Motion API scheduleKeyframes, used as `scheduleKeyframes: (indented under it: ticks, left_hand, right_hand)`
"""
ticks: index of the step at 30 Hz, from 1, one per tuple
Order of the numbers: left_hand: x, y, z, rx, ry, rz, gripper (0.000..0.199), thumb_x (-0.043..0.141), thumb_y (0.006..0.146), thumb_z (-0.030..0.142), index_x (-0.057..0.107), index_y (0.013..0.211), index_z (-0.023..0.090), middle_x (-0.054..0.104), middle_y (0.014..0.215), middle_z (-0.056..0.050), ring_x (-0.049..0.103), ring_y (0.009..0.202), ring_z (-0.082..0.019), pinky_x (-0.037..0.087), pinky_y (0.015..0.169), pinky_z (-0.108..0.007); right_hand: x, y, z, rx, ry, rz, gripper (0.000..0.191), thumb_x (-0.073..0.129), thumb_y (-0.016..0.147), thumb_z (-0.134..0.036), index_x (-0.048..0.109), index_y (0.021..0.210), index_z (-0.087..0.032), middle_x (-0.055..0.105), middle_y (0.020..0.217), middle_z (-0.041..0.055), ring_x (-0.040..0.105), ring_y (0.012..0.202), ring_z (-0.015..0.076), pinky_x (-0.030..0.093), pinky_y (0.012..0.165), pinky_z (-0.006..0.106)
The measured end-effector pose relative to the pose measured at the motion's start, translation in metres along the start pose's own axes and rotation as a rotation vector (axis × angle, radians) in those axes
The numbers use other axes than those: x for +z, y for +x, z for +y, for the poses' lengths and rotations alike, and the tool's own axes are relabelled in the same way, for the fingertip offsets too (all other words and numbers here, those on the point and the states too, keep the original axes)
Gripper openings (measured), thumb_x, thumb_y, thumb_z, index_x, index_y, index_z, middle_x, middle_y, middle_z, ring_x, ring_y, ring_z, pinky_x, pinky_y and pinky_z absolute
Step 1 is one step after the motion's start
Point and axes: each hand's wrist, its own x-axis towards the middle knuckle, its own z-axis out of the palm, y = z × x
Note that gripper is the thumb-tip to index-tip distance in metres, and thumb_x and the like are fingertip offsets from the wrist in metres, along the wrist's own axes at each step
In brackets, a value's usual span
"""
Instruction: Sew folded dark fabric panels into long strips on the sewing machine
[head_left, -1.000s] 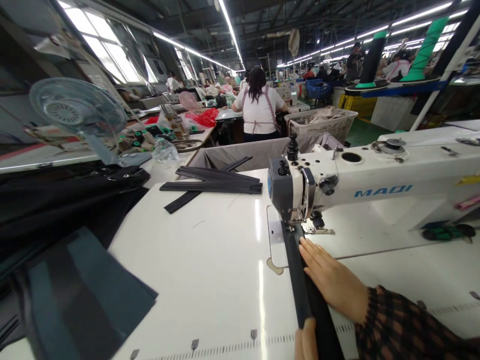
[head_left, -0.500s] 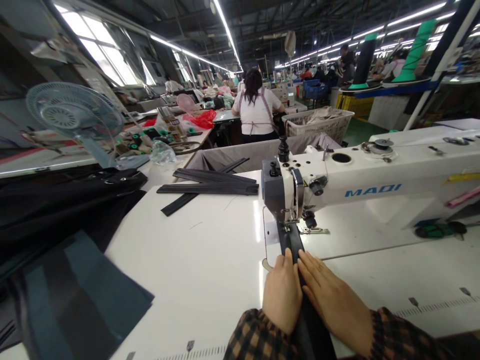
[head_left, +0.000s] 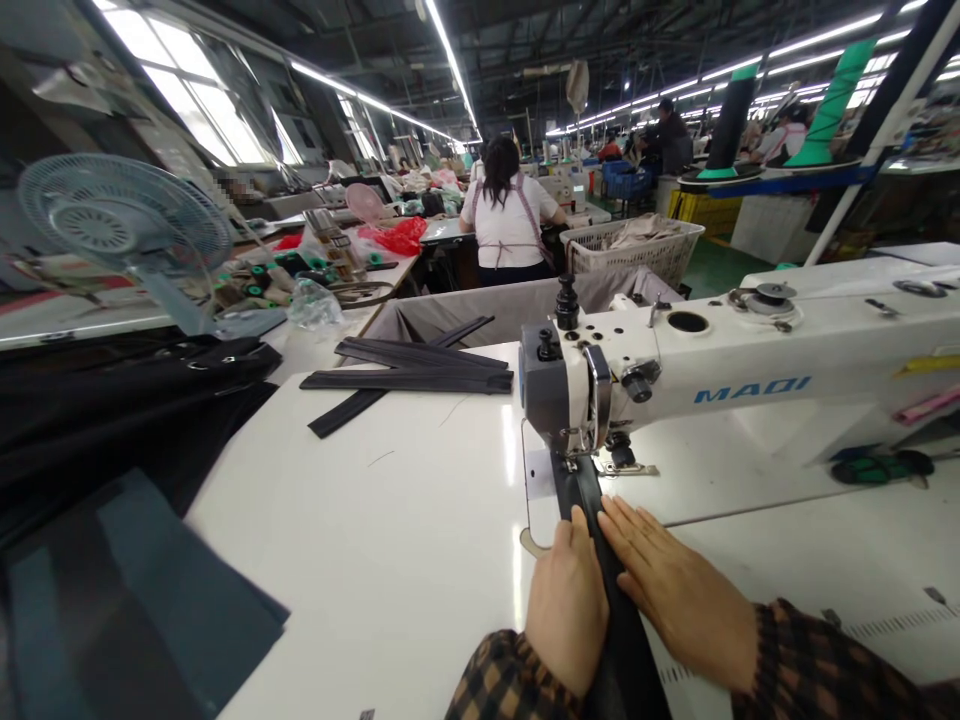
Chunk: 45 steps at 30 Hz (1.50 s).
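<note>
A long black fabric strip runs from the lower edge up under the presser foot of a white sewing machine. My left hand lies over the strip's left side, fingers curled in on it and the index finger pointing towards the needle. What the thumb does is hidden. My right hand rests flat along the strip's right edge, fingers straight and close together. Both hands are a short way in front of the presser foot.
Several black strips lie crossed on the white table, left of the machine. Dark fabric pieces cover the left side. A fan stands behind them. Beyond the table are a co-worker seen from behind and a basket.
The view has shifted slightly, carrying the table items leftward. My right hand sits a little further right from the strip's middle. My left hand keeps about the same place near the presser foot.
</note>
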Motion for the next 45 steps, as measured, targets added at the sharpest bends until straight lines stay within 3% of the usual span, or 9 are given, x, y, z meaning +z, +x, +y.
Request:
scheduleKeyframes:
  ticks: [5, 17, 26, 33, 45]
  left_hand:
    - [-0.001, 0.000, 0.002, 0.007, -0.002, -0.004, 0.045, 0.025, 0.083, 0.012, 0.032, 0.127, 0.004, 0.054, 0.102, -0.014, 0.058, 0.081, -0.021, 0.048, 0.071, -0.034]
    - [-0.001, -0.004, 0.003, 0.095, 0.077, -0.051, 0.048, 0.025, 0.081, 0.009, 0.029, 0.128, 0.000, 0.051, 0.109, -0.018, 0.057, 0.086, -0.022, 0.048, 0.075, -0.036]
    - [0.002, 0.005, 0.003, 0.090, 0.071, 0.013, 0.049, 0.028, 0.079, 0.007, 0.030, 0.127, -0.003, 0.053, 0.104, -0.019, 0.057, 0.085, -0.022, 0.049, 0.073, -0.033]
    - [-0.001, 0.008, 0.007, 0.058, 0.095, -0.020, 0.051, 0.030, 0.076, 0.004, 0.032, 0.127, -0.001, 0.053, 0.108, -0.019, 0.056, 0.087, -0.022, 0.048, 0.075, -0.033]
    - [-0.007, 0.012, 0.010, 0.091, 0.058, 0.038, 0.049, 0.026, 0.078, 0.003, 0.039, 0.124, 0.007, 0.056, 0.100, -0.017, 0.056, 0.086, -0.021, 0.047, 0.071, -0.031]
  right_hand:
    - [-0.005, 0.005, 0.003, -0.032, 0.031, -0.013, 0.052, 0.040, 0.083, -0.018, 0.026, 0.133, -0.019, 0.024, 0.139, 0.0103, 0.023, 0.126, 0.0222, 0.033, 0.099, 0.041]
    - [-0.002, -0.004, -0.001, -0.103, 0.114, -0.032, 0.045, 0.039, 0.086, -0.020, 0.033, 0.130, -0.013, 0.027, 0.138, 0.0070, 0.021, 0.127, 0.0195, 0.032, 0.102, 0.037]
    - [-0.001, 0.004, 0.003, -0.095, 0.093, -0.032, 0.050, 0.035, 0.086, -0.017, 0.023, 0.134, -0.013, 0.026, 0.138, 0.0077, 0.023, 0.126, 0.0190, 0.032, 0.101, 0.038]
    - [-0.001, 0.012, 0.004, -0.062, 0.065, -0.053, 0.045, 0.033, 0.087, -0.017, 0.029, 0.131, -0.011, 0.028, 0.138, 0.0076, 0.024, 0.126, 0.0181, 0.031, 0.102, 0.037]
    - [0.000, 0.021, 0.004, -0.047, 0.080, 0.017, 0.048, 0.034, 0.087, -0.018, 0.024, 0.133, -0.012, 0.032, 0.135, 0.0089, 0.027, 0.125, 0.0180, 0.033, 0.101, 0.037]
